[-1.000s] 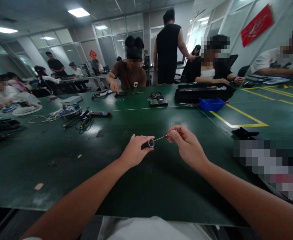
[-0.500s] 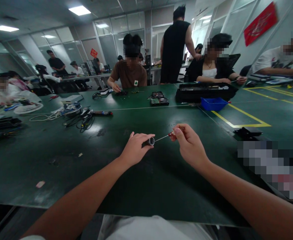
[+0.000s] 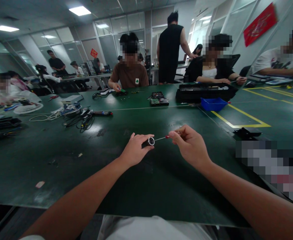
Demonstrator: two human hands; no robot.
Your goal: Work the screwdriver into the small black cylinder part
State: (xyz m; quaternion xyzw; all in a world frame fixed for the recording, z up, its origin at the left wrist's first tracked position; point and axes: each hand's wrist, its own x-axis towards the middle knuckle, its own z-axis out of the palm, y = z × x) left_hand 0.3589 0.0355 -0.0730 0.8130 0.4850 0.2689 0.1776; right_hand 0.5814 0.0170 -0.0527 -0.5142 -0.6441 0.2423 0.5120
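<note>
My left hand (image 3: 135, 149) is closed around a small dark cylindrical part (image 3: 151, 141) with a pale ring at its open end, which faces right. In my right hand (image 3: 190, 146) is a screwdriver (image 3: 161, 138) with a thin metal shaft and a reddish handle, mostly covered by the fingers. Its shaft points left, and the tip meets the open end of the cylinder. Whether the tip reaches inside or only touches the rim, I cannot tell. Both hands are held above the green tabletop (image 3: 136, 186).
Cables (image 3: 85, 120) and a dark rod-like tool (image 3: 102, 113) lie to the left. Circuit boards (image 3: 159, 99) rest across the table. A blue bin (image 3: 214, 104) stands before a long black casing (image 3: 206, 91). A co-worker in brown (image 3: 129, 75) sits opposite.
My right hand has rolled slightly and its thumb has shifted left along the screwdriver handle. My left hand stays almost in place. Opposite, the co-worker now has something green in hand.
</note>
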